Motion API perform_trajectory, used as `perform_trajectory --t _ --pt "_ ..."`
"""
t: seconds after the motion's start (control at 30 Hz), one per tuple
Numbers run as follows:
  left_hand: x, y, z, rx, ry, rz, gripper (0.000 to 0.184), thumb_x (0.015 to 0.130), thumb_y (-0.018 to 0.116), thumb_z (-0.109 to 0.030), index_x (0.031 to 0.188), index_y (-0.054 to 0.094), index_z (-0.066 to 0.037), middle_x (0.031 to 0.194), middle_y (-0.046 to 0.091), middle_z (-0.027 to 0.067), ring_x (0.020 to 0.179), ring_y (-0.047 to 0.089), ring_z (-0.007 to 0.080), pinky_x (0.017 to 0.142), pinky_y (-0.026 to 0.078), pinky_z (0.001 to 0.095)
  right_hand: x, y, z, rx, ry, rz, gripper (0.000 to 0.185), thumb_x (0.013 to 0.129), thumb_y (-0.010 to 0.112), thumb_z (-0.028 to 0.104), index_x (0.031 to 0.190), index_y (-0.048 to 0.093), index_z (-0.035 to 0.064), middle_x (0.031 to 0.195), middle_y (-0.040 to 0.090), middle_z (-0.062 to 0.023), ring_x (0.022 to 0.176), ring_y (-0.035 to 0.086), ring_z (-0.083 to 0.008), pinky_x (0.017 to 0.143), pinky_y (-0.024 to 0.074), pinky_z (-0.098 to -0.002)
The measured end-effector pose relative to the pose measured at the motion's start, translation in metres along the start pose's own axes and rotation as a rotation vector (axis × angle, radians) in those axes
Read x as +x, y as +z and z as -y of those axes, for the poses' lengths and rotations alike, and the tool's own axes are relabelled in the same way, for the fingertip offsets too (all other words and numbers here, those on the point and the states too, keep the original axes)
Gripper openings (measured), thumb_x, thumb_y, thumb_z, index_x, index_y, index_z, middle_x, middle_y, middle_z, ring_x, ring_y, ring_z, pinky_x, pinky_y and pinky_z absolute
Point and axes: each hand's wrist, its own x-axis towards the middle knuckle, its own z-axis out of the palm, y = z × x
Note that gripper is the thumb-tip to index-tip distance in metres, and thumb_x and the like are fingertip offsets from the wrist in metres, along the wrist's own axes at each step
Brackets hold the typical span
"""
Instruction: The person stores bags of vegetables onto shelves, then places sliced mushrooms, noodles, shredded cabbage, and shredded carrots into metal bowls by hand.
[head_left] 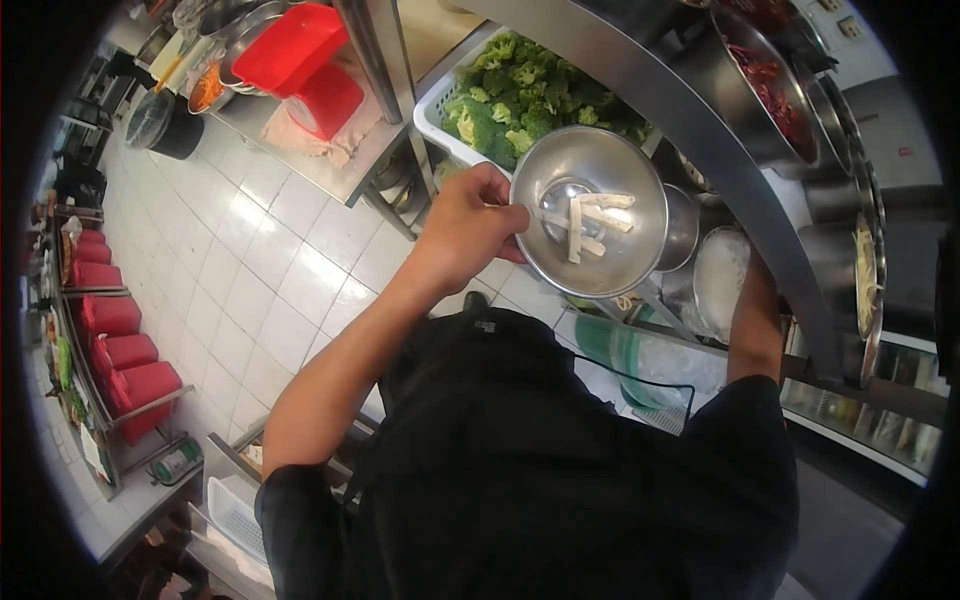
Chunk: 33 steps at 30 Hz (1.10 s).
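Observation:
My left hand [474, 222] grips the rim of a round steel bowl [640, 178], thumb over the edge and fingers curled beneath. Several pale, off-white strips [575, 230] lie inside the tilted bowl; I cannot make out what food they are. My right forearm [757, 335] reaches up behind the steel shelf rail [700, 120], which hides the right hand. Close to that wrist is a metal bowl with a white coating or contents [722, 283]. Beyond the held bowl, a white plastic basket [432, 118] is filled with broccoli florets [535, 85].
A red scale [325, 98] stands on a steel table [350, 178] at upper left. Pots holding dried red chillies [765, 85] sit on the shelf to the right. Red bins [140, 385] line the left side. Below the counter is a green-rimmed clear tub [625, 365].

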Motion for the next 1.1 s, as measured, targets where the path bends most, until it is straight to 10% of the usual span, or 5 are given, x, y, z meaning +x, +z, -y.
perform_trajectory --t 0.3,0.63,1.1 --pt "0.001 0.014 -0.003 0.051 -0.034 0.030 0.012 0.074 0.058 0.003 0.080 0.048 0.000 0.073 0.054 0.0062 0.058 0.059 0.0146 0.054 0.055 0.0285 -0.032 -0.018 0.013 0.418 0.026 -0.168 0.026 0.079 0.066 0.029 0.074 0.062 0.0037 0.068 0.056 -0.0023 0.061 0.051 -0.0105 0.055 0.0384 -0.0245" --pt "-0.008 0.058 0.035 0.236 -0.124 0.360 0.014 0.072 0.058 0.002 0.077 0.046 0.001 0.075 0.052 0.0079 0.059 0.060 0.0161 0.048 0.055 0.0278 -0.261 -0.068 0.110 1.211 0.106 -0.120 0.034 0.082 0.065 0.032 0.063 0.057 0.0042 0.058 0.050 0.0020 0.055 0.043 -0.0043 0.049 0.0324 -0.0209" --pt "-0.108 0.123 0.118 0.339 -0.385 1.011 0.016 0.075 0.058 0.002 0.078 0.043 -0.004 0.077 0.054 0.0064 0.066 0.059 0.0148 0.054 0.056 0.0293 -0.506 -0.113 0.000 1.699 0.538 -0.819 0.025 0.087 0.059 0.020 0.070 0.049 0.0036 0.066 0.048 -0.0038 0.057 0.042 -0.0106 0.054 0.0347 -0.0240"
